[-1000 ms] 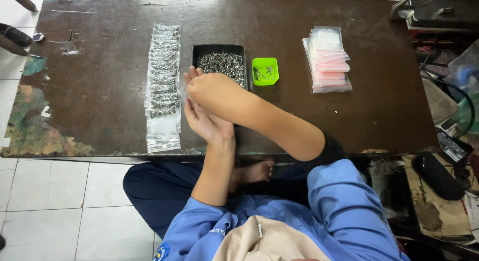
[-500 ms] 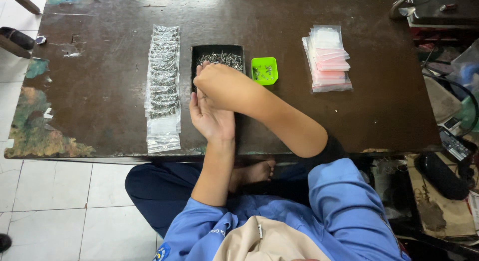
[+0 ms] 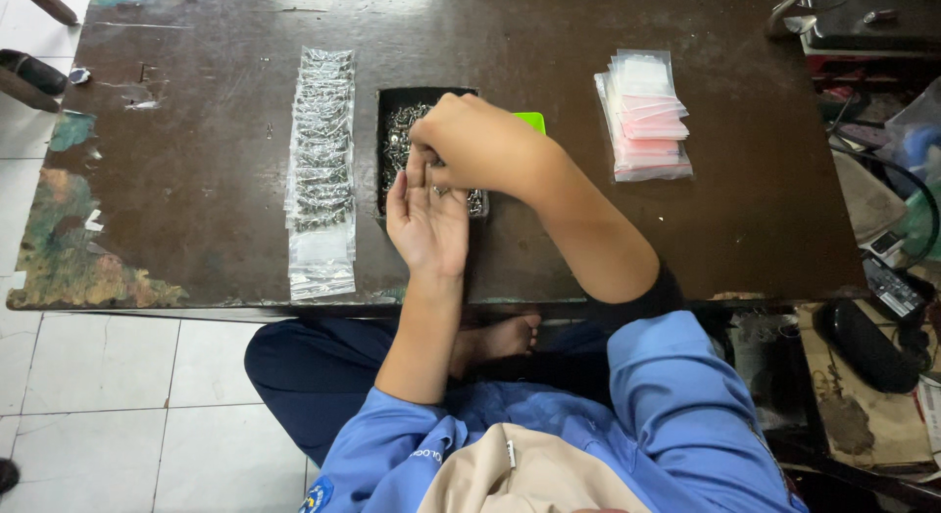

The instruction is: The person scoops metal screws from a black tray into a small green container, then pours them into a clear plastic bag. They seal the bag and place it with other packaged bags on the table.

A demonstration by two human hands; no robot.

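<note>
My left hand (image 3: 427,224) lies palm up on the table in front of a black tray (image 3: 388,106) full of small metal parts (image 3: 400,141). A few small metal parts rest in its palm near the fingers. My right hand (image 3: 477,141) hovers over the tray and the left fingertips, its fingers pinched on small metal parts. It hides much of the tray and most of a green dish (image 3: 530,121) behind it.
A long row of filled clear bags (image 3: 320,165) lies left of the tray. A stack of empty clear and pink bags (image 3: 643,114) sits to the right. The dark wooden table (image 3: 196,180) has worn paint at its left edge. Clutter and cables lie on the floor at right.
Both hands have moved forward toward the tray. My right hand now covers more of the tray and most of the green dish, and my left palm lies flatter and more exposed.
</note>
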